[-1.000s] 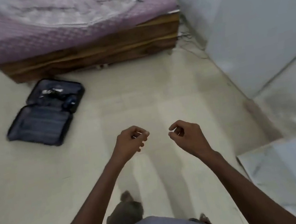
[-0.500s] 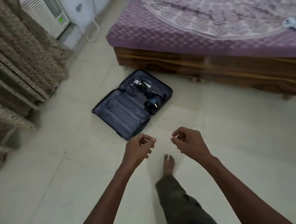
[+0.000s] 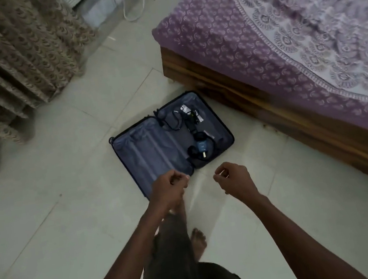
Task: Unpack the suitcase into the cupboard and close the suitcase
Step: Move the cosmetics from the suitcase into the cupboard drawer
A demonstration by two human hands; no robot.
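A dark suitcase (image 3: 149, 154) lies open flat on the tiled floor beside the bed. Its left half shows only grey lining. Its right half holds black cables and a charger (image 3: 191, 121) and a small blue and black device (image 3: 202, 147). My left hand (image 3: 169, 189) hovers over the near edge of the suitcase's left half, fingers loosely curled, holding nothing. My right hand (image 3: 235, 178) hangs over the floor just right of the suitcase's near corner, also loosely curled and holding nothing. The cupboard is out of view.
A wooden bed (image 3: 292, 104) with a purple patterned cover (image 3: 293, 27) runs along the right. Brown patterned curtains (image 3: 6, 58) hang at the left. A white appliance with a white cord (image 3: 132, 6) stands at the top. My bare foot (image 3: 198, 240) is on the pale tiles.
I have turned left and walked towards the suitcase; it now lies just in front of my hands. The white cupboard doors have left the view. Both hands kept the same loose curl.
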